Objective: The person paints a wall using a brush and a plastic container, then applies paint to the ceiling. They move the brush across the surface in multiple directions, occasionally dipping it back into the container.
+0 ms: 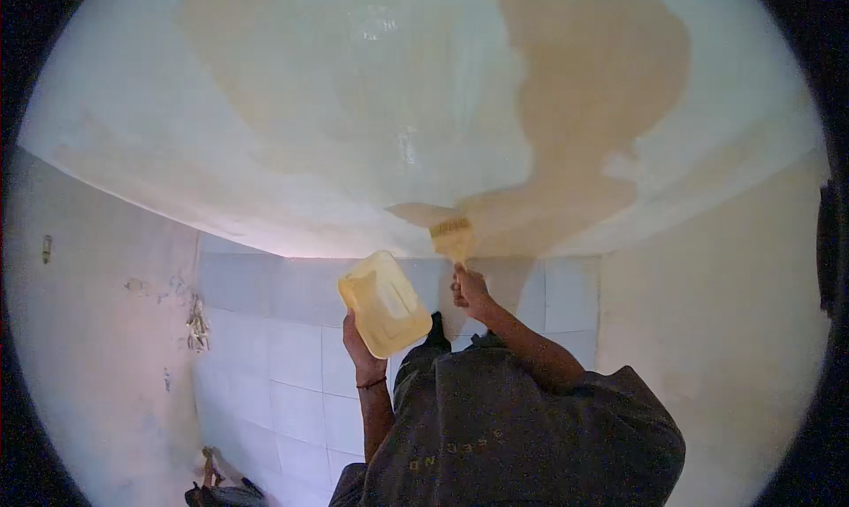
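Note:
A paintbrush [451,235] with a wide head is gripped by its handle in my right hand [470,291]. Its bristles point up at the lower part of the pale wall [398,171], overlapping the wall's bottom edge in this view. My left hand [361,346] holds a yellowish rectangular plastic tub [384,305] by its side, tilted so that its inside faces me. The tub sits just left of the brush. Wet, shiny patches show on the wall above, and a shadow falls across its right part.
Pale floor tiles [296,357] spread below the wall. Side walls stand left [106,286] and right [707,330]. Wires [197,323] stick out of the left wall. A dark bundle [225,489] lies at the lower left.

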`<action>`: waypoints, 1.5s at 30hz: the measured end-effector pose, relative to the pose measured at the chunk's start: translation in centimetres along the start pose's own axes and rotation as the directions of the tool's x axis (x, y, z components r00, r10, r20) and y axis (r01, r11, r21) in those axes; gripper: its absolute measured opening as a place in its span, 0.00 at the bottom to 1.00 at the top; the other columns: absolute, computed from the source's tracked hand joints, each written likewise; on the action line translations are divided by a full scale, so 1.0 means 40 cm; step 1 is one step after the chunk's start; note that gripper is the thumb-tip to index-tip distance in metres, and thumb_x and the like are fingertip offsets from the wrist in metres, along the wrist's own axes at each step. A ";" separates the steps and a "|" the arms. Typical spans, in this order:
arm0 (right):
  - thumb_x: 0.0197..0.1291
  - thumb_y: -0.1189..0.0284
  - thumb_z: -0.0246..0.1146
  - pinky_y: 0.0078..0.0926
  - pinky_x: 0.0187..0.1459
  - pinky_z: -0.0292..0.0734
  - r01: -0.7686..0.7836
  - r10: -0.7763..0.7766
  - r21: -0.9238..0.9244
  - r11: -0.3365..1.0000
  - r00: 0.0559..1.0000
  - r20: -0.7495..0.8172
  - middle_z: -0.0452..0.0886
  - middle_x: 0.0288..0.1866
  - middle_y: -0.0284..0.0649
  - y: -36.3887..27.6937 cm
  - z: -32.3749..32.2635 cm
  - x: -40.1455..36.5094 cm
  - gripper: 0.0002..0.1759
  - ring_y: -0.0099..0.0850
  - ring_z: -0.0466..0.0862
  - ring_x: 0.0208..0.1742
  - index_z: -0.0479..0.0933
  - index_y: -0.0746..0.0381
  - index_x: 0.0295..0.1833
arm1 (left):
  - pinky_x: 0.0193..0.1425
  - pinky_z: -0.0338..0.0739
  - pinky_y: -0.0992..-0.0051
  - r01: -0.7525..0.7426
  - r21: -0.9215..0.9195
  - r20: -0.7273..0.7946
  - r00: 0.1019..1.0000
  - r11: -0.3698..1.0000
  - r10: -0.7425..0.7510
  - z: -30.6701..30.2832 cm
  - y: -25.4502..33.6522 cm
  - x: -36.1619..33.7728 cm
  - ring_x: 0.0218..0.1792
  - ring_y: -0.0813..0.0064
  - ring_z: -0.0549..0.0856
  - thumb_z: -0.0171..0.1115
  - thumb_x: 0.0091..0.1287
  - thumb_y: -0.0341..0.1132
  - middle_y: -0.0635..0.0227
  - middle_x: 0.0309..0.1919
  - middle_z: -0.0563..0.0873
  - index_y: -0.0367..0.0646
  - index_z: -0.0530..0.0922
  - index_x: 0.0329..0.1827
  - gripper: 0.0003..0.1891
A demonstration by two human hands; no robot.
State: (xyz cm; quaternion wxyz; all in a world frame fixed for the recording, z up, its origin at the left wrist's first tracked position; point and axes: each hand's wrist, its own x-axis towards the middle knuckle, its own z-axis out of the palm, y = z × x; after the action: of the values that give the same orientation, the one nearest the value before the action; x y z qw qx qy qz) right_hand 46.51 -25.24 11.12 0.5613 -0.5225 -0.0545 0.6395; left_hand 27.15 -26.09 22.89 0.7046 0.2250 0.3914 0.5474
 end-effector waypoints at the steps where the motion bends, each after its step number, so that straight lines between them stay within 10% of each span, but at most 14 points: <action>1: 0.55 0.54 0.53 0.16 0.08 0.49 -0.122 0.124 0.076 0.990 0.992 -0.018 0.60 0.12 0.29 0.039 -0.011 0.024 0.18 0.19 0.54 0.07 0.63 0.56 0.26 | 0.46 0.74 0.68 -0.005 0.002 -0.004 1.000 1.000 0.005 -0.015 -0.012 0.003 0.43 0.71 0.76 0.44 0.63 0.43 0.65 0.42 0.75 0.40 0.65 0.51 0.19; 3: 0.55 0.53 0.53 0.16 0.08 0.49 -0.244 0.250 0.150 0.958 0.968 -0.021 0.59 0.12 0.28 0.032 0.004 0.034 0.18 0.18 0.53 0.07 0.63 0.56 0.26 | 0.48 0.72 0.65 0.062 -0.145 -0.054 0.996 0.987 -0.071 -0.035 -0.025 0.011 0.46 0.69 0.75 0.41 0.63 0.45 0.64 0.44 0.74 0.41 0.65 0.52 0.20; 8: 0.53 0.51 0.54 0.15 0.09 0.52 0.089 -0.102 0.068 0.994 0.973 0.208 0.62 0.13 0.29 -0.262 0.154 -0.193 0.19 0.18 0.59 0.09 0.64 0.57 0.28 | 0.50 0.71 0.63 0.053 -0.100 -0.050 0.997 0.994 -0.058 -0.082 -0.054 0.022 0.48 0.67 0.74 0.39 0.64 0.46 0.63 0.46 0.73 0.42 0.64 0.53 0.21; 14: 0.58 0.54 0.49 0.14 0.14 0.53 0.809 -0.698 -0.029 0.588 0.525 0.487 0.62 0.15 0.30 -0.277 0.137 -0.243 0.19 0.15 0.59 0.14 0.63 0.60 0.35 | 0.47 0.74 0.67 0.026 -0.034 -0.018 0.999 0.999 -0.027 -0.112 -0.070 0.030 0.46 0.68 0.75 0.37 0.65 0.43 0.62 0.44 0.74 0.41 0.65 0.50 0.18; 19: 0.58 0.54 0.49 0.15 0.11 0.52 0.602 -0.601 0.061 0.796 0.777 0.185 0.61 0.13 0.29 -0.117 0.067 -0.045 0.18 0.17 0.58 0.11 0.63 0.59 0.31 | 0.46 0.75 0.69 0.039 0.011 -0.029 0.999 0.999 -0.039 -0.104 -0.071 0.024 0.44 0.70 0.76 0.39 0.65 0.43 0.64 0.41 0.74 0.40 0.66 0.47 0.16; 21: 0.58 0.54 0.48 0.15 0.08 0.50 0.489 -0.492 -0.226 0.842 0.869 0.047 0.60 0.11 0.28 0.039 -0.034 0.056 0.18 0.18 0.57 0.07 0.63 0.57 0.26 | 0.46 0.74 0.70 0.022 0.084 0.038 0.999 0.996 -0.026 -0.128 -0.078 0.035 0.44 0.72 0.76 0.41 0.65 0.43 0.64 0.42 0.74 0.40 0.66 0.48 0.17; 23: 0.58 0.53 0.48 0.16 0.06 0.48 -0.084 0.096 0.202 0.976 0.994 -0.052 0.59 0.09 0.27 0.140 -0.090 0.044 0.20 0.19 0.55 0.05 0.62 0.55 0.22 | 0.46 0.74 0.70 0.008 0.094 0.042 0.999 0.996 -0.012 -0.170 -0.100 0.053 0.45 0.72 0.75 0.40 0.65 0.43 0.65 0.43 0.74 0.40 0.66 0.49 0.17; 25: 0.57 0.53 0.49 0.15 0.06 0.48 -0.297 0.326 0.497 0.815 0.945 0.030 0.59 0.09 0.28 0.278 -0.206 0.129 0.19 0.20 0.55 0.05 0.63 0.54 0.22 | 0.46 0.74 0.69 -0.021 0.101 0.045 0.999 0.995 0.017 -0.186 -0.114 0.069 0.46 0.72 0.75 0.40 0.65 0.44 0.65 0.45 0.73 0.40 0.66 0.50 0.18; 28: 0.58 0.54 0.49 0.15 0.06 0.48 -0.282 0.281 0.314 0.906 0.958 0.049 0.59 0.10 0.27 0.217 -0.249 0.113 0.19 0.19 0.55 0.06 0.63 0.54 0.22 | 0.51 0.71 0.69 -0.032 0.073 0.051 0.998 0.997 0.028 -0.178 -0.120 0.077 0.48 0.69 0.74 0.38 0.65 0.46 0.63 0.49 0.72 0.39 0.61 0.56 0.23; 30: 0.57 0.54 0.50 0.13 0.07 0.48 0.047 -0.059 0.174 0.984 0.996 0.066 0.58 0.10 0.27 0.048 -0.175 0.025 0.17 0.18 0.55 0.07 0.64 0.54 0.24 | 0.51 0.71 0.69 -0.002 -0.009 0.069 0.998 1.000 0.002 -0.159 -0.118 0.070 0.48 0.69 0.74 0.38 0.65 0.46 0.63 0.48 0.72 0.39 0.61 0.56 0.23; 36: 0.55 0.54 0.53 0.12 0.10 0.49 0.144 -0.158 0.115 0.983 0.979 0.128 0.61 0.13 0.28 -0.278 0.094 -0.385 0.17 0.17 0.57 0.10 0.65 0.57 0.28 | 0.49 0.72 0.67 0.089 -0.066 0.044 0.995 0.994 -0.086 -0.128 -0.072 0.096 0.47 0.68 0.75 0.39 0.65 0.46 0.63 0.47 0.73 0.40 0.62 0.55 0.22; 38: 0.54 0.56 0.55 0.14 0.10 0.50 0.564 -0.555 0.036 0.825 0.796 0.243 0.61 0.15 0.29 -0.391 0.276 -0.505 0.16 0.18 0.59 0.11 0.65 0.58 0.30 | 0.47 0.73 0.65 0.117 -0.067 0.035 0.993 0.991 -0.115 -0.103 0.097 0.104 0.45 0.67 0.76 0.41 0.64 0.45 0.63 0.45 0.74 0.41 0.64 0.53 0.20; 41: 0.52 0.60 0.60 0.15 0.11 0.52 0.798 -0.817 0.201 0.567 0.514 0.263 0.65 0.19 0.31 -0.413 0.293 -0.567 0.15 0.18 0.60 0.12 0.64 0.59 0.33 | 0.48 0.72 0.65 0.177 -0.174 0.113 0.981 0.969 -0.159 -0.093 0.107 0.102 0.46 0.67 0.75 0.41 0.64 0.45 0.63 0.45 0.74 0.41 0.64 0.53 0.20; 45: 0.53 0.61 0.58 0.15 0.11 0.52 0.620 -0.663 0.242 0.747 0.719 0.205 0.65 0.17 0.30 -0.341 0.202 -0.432 0.13 0.18 0.60 0.11 0.64 0.57 0.31 | 0.49 0.72 0.67 0.131 -0.073 0.117 0.986 0.989 -0.122 -0.095 0.071 0.072 0.47 0.68 0.75 0.38 0.65 0.46 0.62 0.46 0.73 0.39 0.63 0.54 0.22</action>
State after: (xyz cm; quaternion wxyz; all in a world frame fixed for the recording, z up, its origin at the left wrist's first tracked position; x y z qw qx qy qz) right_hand 46.59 -29.49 34.17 0.7737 -0.3302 -0.2607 0.4737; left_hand 22.69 -22.92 21.86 0.7673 0.2015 0.3427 0.5032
